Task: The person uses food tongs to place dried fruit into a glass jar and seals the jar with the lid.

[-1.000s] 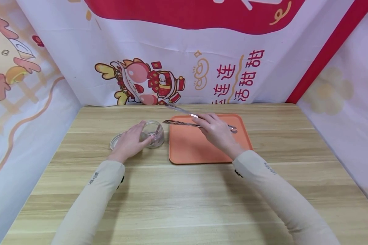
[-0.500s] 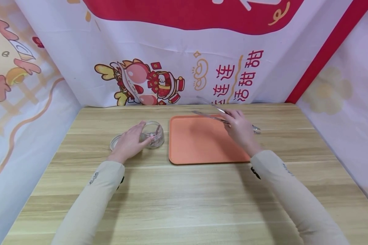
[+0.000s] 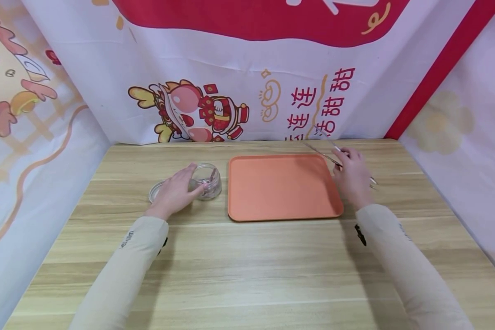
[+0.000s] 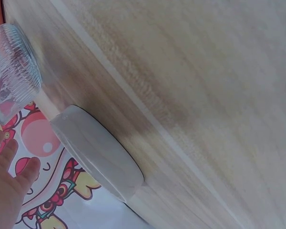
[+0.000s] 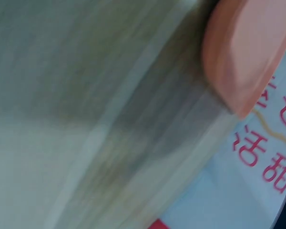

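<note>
Since the earlier frame, the right hand (image 3: 352, 176) and its metal tongs (image 3: 332, 160) have travelled from over the orange tray (image 3: 284, 188) to its 3 o'clock side. I read the right grip as closed around the tongs — arms spread, tips towards 10 o'clock. Left hand (image 3: 174, 190) unmoved: thumb and fingers holding the glass jar (image 3: 208, 190), which stands at the tray's 9 o'clock. From my feed, a lid (image 4: 97, 150) lies at the jar's 9 o'clock — partly behind that hand.

In the head view, the left hand (image 3: 175, 190) partly hides the lid (image 3: 154, 189), the right hand (image 3: 352, 177) the tongs (image 3: 322, 154).
</note>
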Motion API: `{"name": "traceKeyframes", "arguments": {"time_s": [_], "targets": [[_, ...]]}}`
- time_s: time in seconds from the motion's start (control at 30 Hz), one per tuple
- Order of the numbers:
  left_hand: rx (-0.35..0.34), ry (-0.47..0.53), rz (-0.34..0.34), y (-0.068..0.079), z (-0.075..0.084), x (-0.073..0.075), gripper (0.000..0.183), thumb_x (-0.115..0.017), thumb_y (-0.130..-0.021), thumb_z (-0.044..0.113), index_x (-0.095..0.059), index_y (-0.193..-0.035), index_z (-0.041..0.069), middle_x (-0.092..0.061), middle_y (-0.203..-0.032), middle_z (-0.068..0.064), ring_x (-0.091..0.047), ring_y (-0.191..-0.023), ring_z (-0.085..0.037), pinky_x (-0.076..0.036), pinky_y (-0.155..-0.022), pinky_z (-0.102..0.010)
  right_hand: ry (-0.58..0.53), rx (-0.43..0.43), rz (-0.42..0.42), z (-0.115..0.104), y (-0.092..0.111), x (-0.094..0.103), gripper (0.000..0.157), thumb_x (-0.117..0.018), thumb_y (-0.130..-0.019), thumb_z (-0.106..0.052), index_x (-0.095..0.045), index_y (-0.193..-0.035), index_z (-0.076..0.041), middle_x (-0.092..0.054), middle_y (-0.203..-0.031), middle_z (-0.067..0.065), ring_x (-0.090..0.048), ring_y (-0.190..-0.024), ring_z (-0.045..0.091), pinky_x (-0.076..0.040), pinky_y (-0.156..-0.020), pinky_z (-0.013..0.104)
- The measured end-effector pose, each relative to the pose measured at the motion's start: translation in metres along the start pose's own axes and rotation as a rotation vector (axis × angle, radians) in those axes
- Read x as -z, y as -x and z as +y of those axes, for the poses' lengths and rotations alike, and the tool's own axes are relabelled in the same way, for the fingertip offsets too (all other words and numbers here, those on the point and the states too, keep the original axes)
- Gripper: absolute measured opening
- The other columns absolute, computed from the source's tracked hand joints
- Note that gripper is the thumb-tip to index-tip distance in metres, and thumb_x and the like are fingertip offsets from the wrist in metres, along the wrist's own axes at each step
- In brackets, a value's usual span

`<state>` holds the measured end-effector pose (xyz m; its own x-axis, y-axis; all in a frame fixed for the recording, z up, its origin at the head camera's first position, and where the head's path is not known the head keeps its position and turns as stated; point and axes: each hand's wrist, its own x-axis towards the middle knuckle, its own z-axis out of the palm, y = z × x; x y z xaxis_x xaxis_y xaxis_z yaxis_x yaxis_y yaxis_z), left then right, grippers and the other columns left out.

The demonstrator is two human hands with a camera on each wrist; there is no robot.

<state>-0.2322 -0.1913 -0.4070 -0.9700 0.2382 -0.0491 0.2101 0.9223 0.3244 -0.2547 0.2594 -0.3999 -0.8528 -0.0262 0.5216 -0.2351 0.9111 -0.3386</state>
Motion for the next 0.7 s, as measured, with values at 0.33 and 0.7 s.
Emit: {"name": "traceKeyframes", "arguments": {"time_s": [0.33,0.7], "targets": [[-0.001,0.000,0.003,-0.001,0.000,0.000,0.086,-0.041,-0.092,0.064,-0.016,-0.154,0.008,-0.019,-0.160,-0.012,-0.024,-0.146,-0.036,-0.023,-0.118,-0.058,0.037,-0.120,0.035,0.030,0.009,0.001,0.043,-0.058,-0.080,0.005,-0.061,-0.123,0.000,-0.056,-0.119,0.029,-0.049,-0.107,0.051,-0.043,-0.087,0.061],[0.000,0.002,0.007,-0.002,-0.002,-0.002,0.088,-0.039,-0.091,0.066,-0.017,-0.153,0.008,-0.020,-0.160,-0.012,-0.024,-0.146,-0.036,-0.023,-0.118,-0.058,0.066,-0.285,-0.026,0.053,0.023,0.003,0.044,-0.061,-0.084,0.002,-0.054,-0.127,0.005,-0.049,-0.121,0.035,-0.043,-0.111,0.054,-0.037,-0.094,0.061]]}}
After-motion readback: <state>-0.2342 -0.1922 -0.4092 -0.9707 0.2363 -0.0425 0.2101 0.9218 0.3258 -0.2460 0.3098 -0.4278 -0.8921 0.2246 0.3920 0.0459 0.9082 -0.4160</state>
